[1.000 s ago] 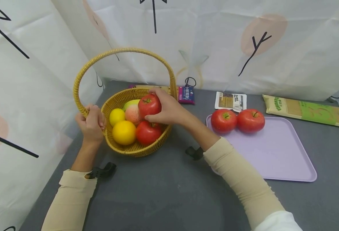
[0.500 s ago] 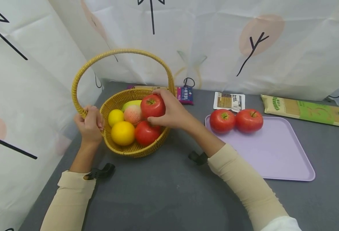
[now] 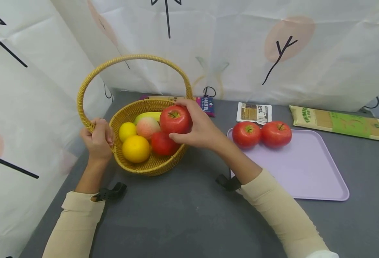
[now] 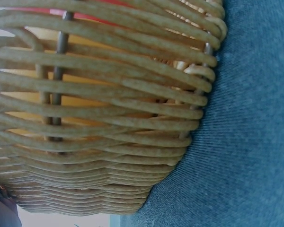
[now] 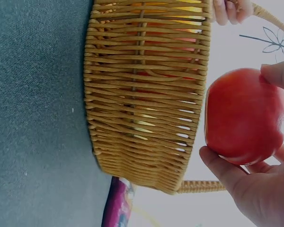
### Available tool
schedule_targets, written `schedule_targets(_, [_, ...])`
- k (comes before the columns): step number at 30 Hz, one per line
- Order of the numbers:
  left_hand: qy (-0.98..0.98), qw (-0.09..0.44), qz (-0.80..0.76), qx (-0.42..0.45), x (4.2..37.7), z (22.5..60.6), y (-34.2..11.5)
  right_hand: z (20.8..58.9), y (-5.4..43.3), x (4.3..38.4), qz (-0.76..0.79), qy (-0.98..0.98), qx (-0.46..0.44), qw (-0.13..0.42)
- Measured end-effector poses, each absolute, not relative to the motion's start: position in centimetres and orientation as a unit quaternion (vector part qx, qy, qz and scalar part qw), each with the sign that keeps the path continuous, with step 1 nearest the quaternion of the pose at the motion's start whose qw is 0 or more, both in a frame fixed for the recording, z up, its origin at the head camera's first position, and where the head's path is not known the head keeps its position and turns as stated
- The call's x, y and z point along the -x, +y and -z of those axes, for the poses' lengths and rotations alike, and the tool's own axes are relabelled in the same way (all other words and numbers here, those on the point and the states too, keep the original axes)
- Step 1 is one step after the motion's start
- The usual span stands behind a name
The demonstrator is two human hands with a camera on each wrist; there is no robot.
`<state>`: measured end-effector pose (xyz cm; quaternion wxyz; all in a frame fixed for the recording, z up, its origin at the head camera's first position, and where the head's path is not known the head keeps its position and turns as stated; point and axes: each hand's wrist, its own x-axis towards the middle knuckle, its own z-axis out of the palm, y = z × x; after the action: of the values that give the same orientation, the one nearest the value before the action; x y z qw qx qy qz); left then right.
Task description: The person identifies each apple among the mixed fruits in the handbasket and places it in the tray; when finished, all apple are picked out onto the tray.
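My right hand (image 3: 199, 125) holds a red apple (image 3: 175, 119) between thumb and fingers, at the right rim of the wicker basket (image 3: 155, 171). In the right wrist view that apple (image 5: 245, 116) is just above the rim. My left hand (image 3: 99, 139) grips the basket's left side where the arched handle (image 3: 85, 86) meets the rim. Inside lie a second red apple (image 3: 164, 144), an orange (image 3: 136, 149), a yellow lemon-like fruit (image 3: 127, 131), a peach (image 3: 147, 127) and a long yellow-green fruit (image 3: 146, 115). The left wrist view shows the woven basket wall (image 4: 99, 109) close up.
A lilac tray (image 3: 305, 172) on the right bears two red apples (image 3: 246, 134) at its back left corner. Behind it lie a small sachet (image 3: 254, 113) and a long noodle packet (image 3: 339, 123). A purple packet (image 3: 207, 105) lies behind the basket, before the white curtain (image 3: 241, 46).
My right hand has raised the apple from among the other fruit and drawn it slightly right, uncovering more of the peach and the long fruit. The left hand keeps its grip on the basket.
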<state>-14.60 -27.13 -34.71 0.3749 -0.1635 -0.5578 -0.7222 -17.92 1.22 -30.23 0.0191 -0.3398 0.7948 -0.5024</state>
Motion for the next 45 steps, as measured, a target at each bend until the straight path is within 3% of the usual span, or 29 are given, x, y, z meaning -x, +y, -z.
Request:
schedule_targets(19, [-0.561,0.37,0.72,0.171,14.4,34.7,-27.1,29.5,4.8,15.3,0.504,0.801,0.324,-0.009])
schedule_targets(45, [-0.553,0.373,0.727,0.165,14.5,34.6,-27.0,30.7,11.4,13.0,0.501,0.836,0.219,-0.044])
